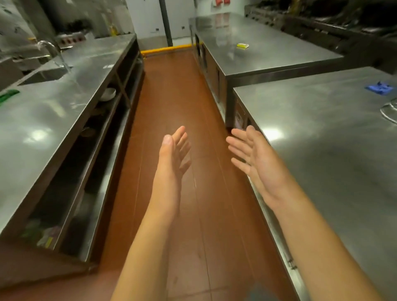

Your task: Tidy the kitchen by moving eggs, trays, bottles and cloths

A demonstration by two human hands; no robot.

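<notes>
Brown floor [171, 107] aisle between steel counters, left counter [53, 111] with sink, tap [50, 48] and green item [8, 95] at edge, near right counter [322, 129] bearing blue cloth [379, 87], far right counter [257, 43] bearing yellow sponge [242, 45]

No text, label, brand or number can be read anywhere in the view. The red signs [222, 2] high on the far wall are cut off and blurred. The small yellow-green packet [242, 45] on the far counter [268, 53] and the packets [46, 240] on the lower shelf [86, 214] at the left carry print too blurred to make out.
</notes>
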